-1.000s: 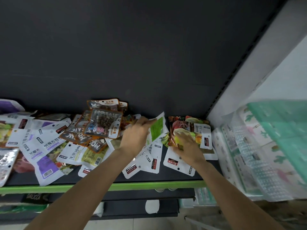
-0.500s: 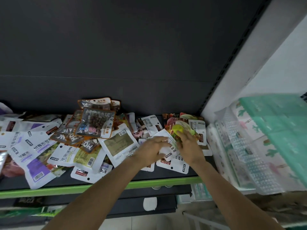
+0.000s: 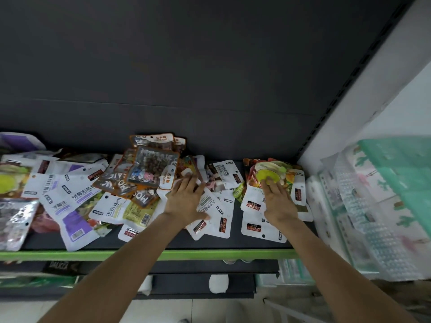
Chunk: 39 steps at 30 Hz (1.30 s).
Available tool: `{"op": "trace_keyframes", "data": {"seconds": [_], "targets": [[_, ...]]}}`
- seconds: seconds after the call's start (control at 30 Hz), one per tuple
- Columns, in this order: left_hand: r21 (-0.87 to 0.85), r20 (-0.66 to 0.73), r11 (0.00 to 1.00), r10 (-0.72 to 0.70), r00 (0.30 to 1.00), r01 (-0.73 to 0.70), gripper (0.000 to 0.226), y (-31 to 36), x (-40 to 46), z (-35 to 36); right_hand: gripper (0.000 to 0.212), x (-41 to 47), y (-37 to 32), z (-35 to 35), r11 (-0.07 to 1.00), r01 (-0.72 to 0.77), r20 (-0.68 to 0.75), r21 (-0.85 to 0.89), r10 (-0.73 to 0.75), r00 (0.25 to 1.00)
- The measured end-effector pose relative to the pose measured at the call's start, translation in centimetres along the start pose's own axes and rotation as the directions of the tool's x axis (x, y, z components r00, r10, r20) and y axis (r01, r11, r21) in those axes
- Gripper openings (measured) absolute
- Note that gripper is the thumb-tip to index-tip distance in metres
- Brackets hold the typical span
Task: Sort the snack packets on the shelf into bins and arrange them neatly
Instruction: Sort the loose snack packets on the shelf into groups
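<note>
Looks like a shop aisle: a dark metal shelf (image 3: 256, 243) with a green front edge, strewn with retail snack packets (image 3: 154, 169), more packaged goods (image 3: 373, 206) stacked alongside.

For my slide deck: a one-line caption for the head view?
Both hands, left and right, rest flat on snack packets strewn across a green-edged shelf.

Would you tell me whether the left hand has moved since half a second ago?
Yes: the left hand has moved left, away from the right hand, toward the brown candy packets.
</note>
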<state>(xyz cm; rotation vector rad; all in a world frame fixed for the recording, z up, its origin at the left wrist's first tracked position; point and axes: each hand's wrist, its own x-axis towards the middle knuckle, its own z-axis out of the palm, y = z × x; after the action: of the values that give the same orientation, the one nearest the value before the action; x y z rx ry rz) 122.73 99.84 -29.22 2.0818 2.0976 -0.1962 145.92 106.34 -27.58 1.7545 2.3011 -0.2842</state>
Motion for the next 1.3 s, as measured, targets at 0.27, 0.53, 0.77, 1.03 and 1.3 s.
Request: {"op": "trace_keyframes", "data": {"seconds": [0.27,0.53,0.77,1.03,1.3], "targets": [[-0.262,-0.07,0.96,0.085,0.994,-0.101,0.082,0.0,0.7,0.8,0.058,-1.3,-5.9,0.9,0.888,0.296,-0.15,0.352,-0.258,0.954],[-0.381,-0.119,0.914,0.104,0.987,-0.142,0.08,-1.2,-0.4,1.1,0.042,0.9,-9.6,2.2,0.739,0.108,-0.054,0.665,-0.096,0.994],[-0.215,-0.162,0.966,0.108,0.981,-0.142,0.077,-0.7,-0.7,0.8,0.03,1.0,-9.2,1.1,0.692,0.042,0.06,0.721,-0.123,0.991],[-0.143,-0.029,0.982,0.121,0.992,-0.124,0.083,1.3,0.7,-0.1,0.026,-0.2,-0.2,-1.2,0.805,-0.069,-0.281,0.59,0.284,0.917],[-0.011,-0.049,0.998,0.059,0.997,-0.059,0.071,2.6,4.0,-0.6,0.06,0.6,0.5,0.2,0.994,0.021,-0.149,0.105,-0.005,0.989]]}}
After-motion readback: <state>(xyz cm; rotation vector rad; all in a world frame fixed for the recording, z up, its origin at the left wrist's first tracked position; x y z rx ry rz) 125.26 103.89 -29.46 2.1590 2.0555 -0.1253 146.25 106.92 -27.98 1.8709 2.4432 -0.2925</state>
